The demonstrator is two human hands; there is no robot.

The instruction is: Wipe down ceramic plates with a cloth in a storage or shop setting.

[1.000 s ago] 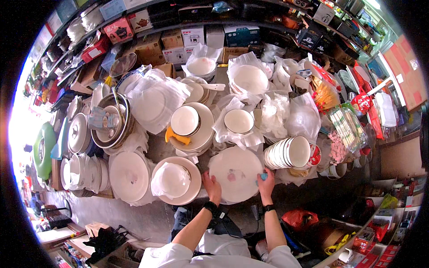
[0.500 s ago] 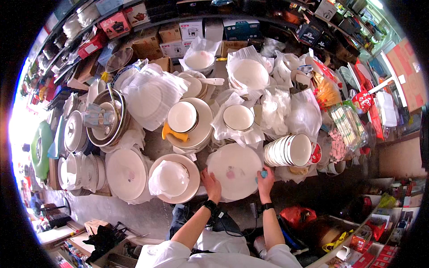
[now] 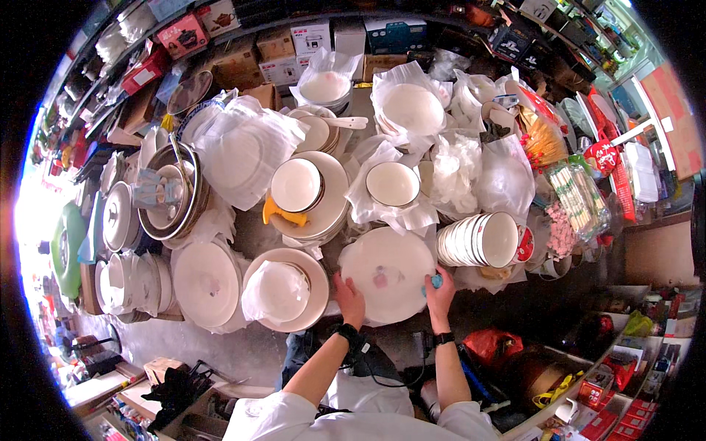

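A large white round plate (image 3: 397,294) with a small pinkish mark near its middle lies at the near edge of the table, on thin white wrapping. At its left rim is my left hand (image 3: 351,303), fingers curled against the edge. My right hand (image 3: 440,300) is at the right rim and pinches a small blue wad (image 3: 437,281), whose kind I cannot make out. Left of the plate, a wrapped white bowl (image 3: 276,292) sits on a wider dish (image 3: 321,294). A row of nested white bowls (image 3: 494,240) lies on its side beyond my right hand.
Stacked plates with a bowl (image 3: 296,185) and a yellow-orange object (image 3: 285,214) stand behind the plate. Further back are paper-wrapped dishes (image 3: 412,110). Metal basins (image 3: 169,220) stand left; packed chopsticks (image 3: 577,192) lie right. A red bag (image 3: 493,342) sits low at right.
The view has shifted slightly. Both hands stay at the plate's rim, with the blue wad still in the right one; the plate shows little movement against its neighbours.
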